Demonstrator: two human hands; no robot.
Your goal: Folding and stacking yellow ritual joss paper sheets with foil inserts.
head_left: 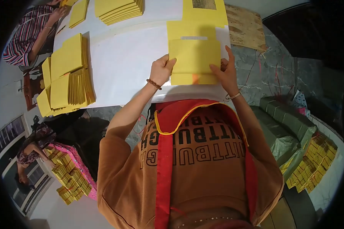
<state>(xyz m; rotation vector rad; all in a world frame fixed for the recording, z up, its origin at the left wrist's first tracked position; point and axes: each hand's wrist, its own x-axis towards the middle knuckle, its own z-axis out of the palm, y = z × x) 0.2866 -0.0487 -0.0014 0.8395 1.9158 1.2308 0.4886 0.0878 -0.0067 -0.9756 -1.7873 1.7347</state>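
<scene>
A yellow folded paper (195,55) lies at the right end of the white table, with a narrow strip along its near edge and a small orange patch on that strip. My left hand (162,70) pinches its left edge, thumb on top and fingers curled. At the right edge, my right hand (226,75) grips it with the thumb on top while the index finger points up and away. Beyond it lie more yellow sheets (176,30), partly covered by the held one. Fingers under the paper are hidden.
Stacks of yellow folded papers (67,57) stand on the left of the white table (122,65), with another stack (120,9) at the far side. A co-worker in a striped top (23,38) sits far left. Bundled yellow packs (313,164) and green wrapped bales (283,118) are right.
</scene>
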